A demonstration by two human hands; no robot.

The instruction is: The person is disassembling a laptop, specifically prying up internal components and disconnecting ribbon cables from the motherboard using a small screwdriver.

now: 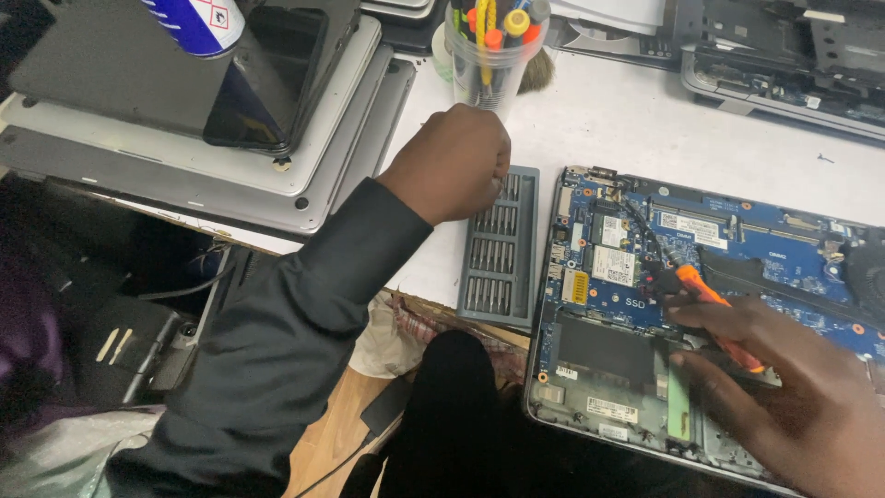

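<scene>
My left hand [454, 161] is over the top left of a grey case of screwdriver bits [501, 249], fingers curled down at the bits; whether it pinches one is hidden. My right hand [784, 387] holds an orange-handled screwdriver [714, 309] whose dark tip points at the blue circuit board [737, 249] of an opened laptop [608, 369] lying at the right. A black sleeve covers my left arm.
A clear cup of pens and tools [493, 46] stands just behind my left hand. Stacked closed laptops [184, 157] with a spray can [198, 23] on them fill the left. Another opened machine [784, 65] lies at the back right. The white tabletop [599, 120] ends near my lap.
</scene>
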